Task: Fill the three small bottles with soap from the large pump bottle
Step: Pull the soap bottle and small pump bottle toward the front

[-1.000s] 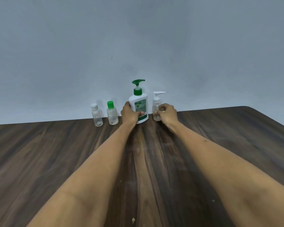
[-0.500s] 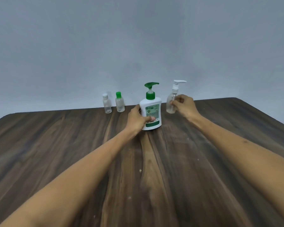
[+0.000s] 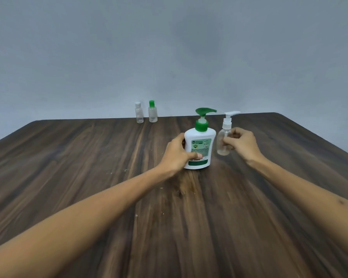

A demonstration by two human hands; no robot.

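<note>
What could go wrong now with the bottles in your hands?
The small clear pump bottle is only pinched by the right hand, so it might slip or tip. Its pump top is still on, so soap cannot go in until that comes off. The large pump bottle, gripped low down by the left hand, points its green spout toward the small bottle; pressing it now would probably spill soap on the table.

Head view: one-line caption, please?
Left hand grips pump bottle; right hand holds small clear pump bottle.
</note>
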